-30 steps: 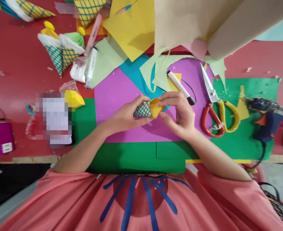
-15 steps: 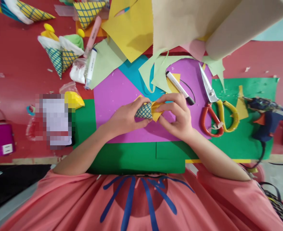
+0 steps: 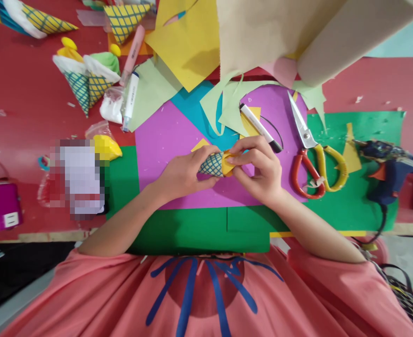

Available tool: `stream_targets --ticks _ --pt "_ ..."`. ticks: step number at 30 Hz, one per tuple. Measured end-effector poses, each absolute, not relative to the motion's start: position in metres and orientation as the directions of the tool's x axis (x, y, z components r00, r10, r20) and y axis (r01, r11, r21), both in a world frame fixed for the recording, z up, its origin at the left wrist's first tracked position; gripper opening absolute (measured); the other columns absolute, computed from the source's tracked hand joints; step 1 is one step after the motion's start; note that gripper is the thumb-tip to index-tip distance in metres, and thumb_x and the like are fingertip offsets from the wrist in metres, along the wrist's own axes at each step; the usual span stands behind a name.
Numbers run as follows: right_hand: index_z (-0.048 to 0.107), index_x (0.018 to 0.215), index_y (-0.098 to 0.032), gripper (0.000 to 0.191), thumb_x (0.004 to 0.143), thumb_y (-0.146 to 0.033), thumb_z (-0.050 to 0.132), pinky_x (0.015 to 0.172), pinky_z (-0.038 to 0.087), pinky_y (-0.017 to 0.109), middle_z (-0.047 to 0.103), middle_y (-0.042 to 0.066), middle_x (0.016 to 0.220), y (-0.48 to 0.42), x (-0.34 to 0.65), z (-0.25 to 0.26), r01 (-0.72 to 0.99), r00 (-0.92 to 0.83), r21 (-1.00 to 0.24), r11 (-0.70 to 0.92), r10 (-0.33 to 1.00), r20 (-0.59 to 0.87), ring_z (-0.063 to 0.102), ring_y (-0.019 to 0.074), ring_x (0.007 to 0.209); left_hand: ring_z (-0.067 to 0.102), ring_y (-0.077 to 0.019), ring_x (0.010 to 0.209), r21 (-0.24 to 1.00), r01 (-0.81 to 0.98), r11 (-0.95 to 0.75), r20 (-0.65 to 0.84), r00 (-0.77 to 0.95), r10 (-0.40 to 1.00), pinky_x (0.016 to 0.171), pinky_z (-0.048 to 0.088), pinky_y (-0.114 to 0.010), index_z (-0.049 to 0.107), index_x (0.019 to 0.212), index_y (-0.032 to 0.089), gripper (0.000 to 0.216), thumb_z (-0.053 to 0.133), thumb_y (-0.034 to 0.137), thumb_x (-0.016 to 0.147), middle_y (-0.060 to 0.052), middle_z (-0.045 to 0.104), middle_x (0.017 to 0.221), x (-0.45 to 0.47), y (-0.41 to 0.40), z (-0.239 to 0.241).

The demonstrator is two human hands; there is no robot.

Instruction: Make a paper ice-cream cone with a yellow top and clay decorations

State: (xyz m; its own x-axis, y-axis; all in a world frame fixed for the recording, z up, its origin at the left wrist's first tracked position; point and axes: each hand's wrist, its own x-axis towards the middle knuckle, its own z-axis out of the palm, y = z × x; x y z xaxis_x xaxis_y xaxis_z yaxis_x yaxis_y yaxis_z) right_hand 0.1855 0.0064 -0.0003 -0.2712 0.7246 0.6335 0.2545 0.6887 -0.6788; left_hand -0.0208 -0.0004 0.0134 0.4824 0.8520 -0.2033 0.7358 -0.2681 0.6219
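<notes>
A small paper cone [image 3: 211, 164] with a dark blue criss-cross pattern lies sideways between my hands, above the purple sheet [image 3: 157, 187]. My left hand [image 3: 185, 173] is closed round the cone, thumb on the far side and fingers on the near side. At its right end sits a folded piece of yellow paper [image 3: 227, 166]. My right hand [image 3: 261, 171] pinches that yellow paper between thumb and fingertips. Just beyond my left hand, a yellow paper corner [image 3: 201, 145] shows. A white marker [image 3: 261, 127] lies past my right hand.
Scissors [image 3: 306, 135] with red and yellow handles lie to the right, and a glue gun [image 3: 385, 173] beyond them. Finished paper ice-cream cones [image 3: 76, 84] rest at the upper left. A large paper roll [image 3: 333, 42] stands at the back. A blurred-out object [image 3: 80, 178] lies left.
The yellow paper at the cone's wide end has been folded in closer to it by my right fingers. My left hand keeps its hold on the cone.
</notes>
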Motion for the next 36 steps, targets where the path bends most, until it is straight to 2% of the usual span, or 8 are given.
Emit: stream_targets --ticks 10,22,28,33,36 --pt "0.060 0.089 -0.027 0.022 0.081 -0.006 0.059 0.070 0.057 0.036 0.061 0.001 0.095 0.006 0.187 -0.002 0.278 -0.287 -0.658 0.700 0.714 0.639 0.063 0.0166 0.084 0.069 -0.0226 0.103 0.583 0.763 -0.279 -0.220 0.479 0.850 0.074 0.053 -0.027 0.048 0.130 0.026 0.055 0.062 0.041 0.079 -0.004 0.067 0.125 -0.020 -0.001 0.014" --pt "0.057 0.084 -0.025 0.023 0.077 -0.003 0.061 0.068 0.055 0.033 0.060 0.001 0.091 0.001 0.181 -0.001 0.308 -0.187 -0.707 0.636 0.770 0.610 0.063 0.0163 0.085 0.072 -0.0257 0.102 0.510 0.791 -0.337 -0.159 0.472 0.867 0.068 0.051 -0.029 0.047 0.130 0.026 0.055 0.063 0.041 0.080 -0.007 0.067 0.128 -0.016 -0.005 0.010" --pt "0.056 0.084 -0.025 0.022 0.078 -0.005 0.059 0.065 0.053 0.032 0.059 0.001 0.090 -0.001 0.180 0.000 0.332 -0.175 -0.717 0.613 0.787 0.592 0.063 0.0167 0.085 0.071 -0.0271 0.102 0.467 0.813 -0.348 -0.179 0.472 0.863 0.066 0.050 -0.030 0.046 0.132 0.024 0.055 0.064 0.038 0.082 -0.009 0.067 0.128 -0.014 -0.006 0.011" --pt "0.055 0.084 -0.024 0.019 0.078 -0.006 0.059 0.070 0.055 0.036 0.060 0.002 0.091 -0.002 0.179 -0.002 0.384 -0.152 -0.722 0.576 0.810 0.566 0.062 0.0172 0.084 0.072 -0.0274 0.098 0.420 0.842 -0.339 -0.206 0.452 0.868 0.063 0.048 -0.028 0.046 0.133 0.023 0.054 0.064 0.037 0.084 -0.011 0.066 0.127 -0.011 -0.008 0.012" --pt "0.052 0.086 -0.024 0.019 0.079 -0.009 0.060 0.076 0.056 0.037 0.060 0.002 0.095 -0.001 0.179 -0.005 0.358 -0.124 -0.756 0.548 0.830 0.544 0.062 0.0175 0.090 0.073 -0.0262 0.097 0.391 0.857 -0.336 -0.189 0.432 0.882 0.062 0.048 -0.028 0.046 0.133 0.023 0.055 0.065 0.037 0.084 -0.010 0.066 0.129 -0.009 -0.009 0.011"
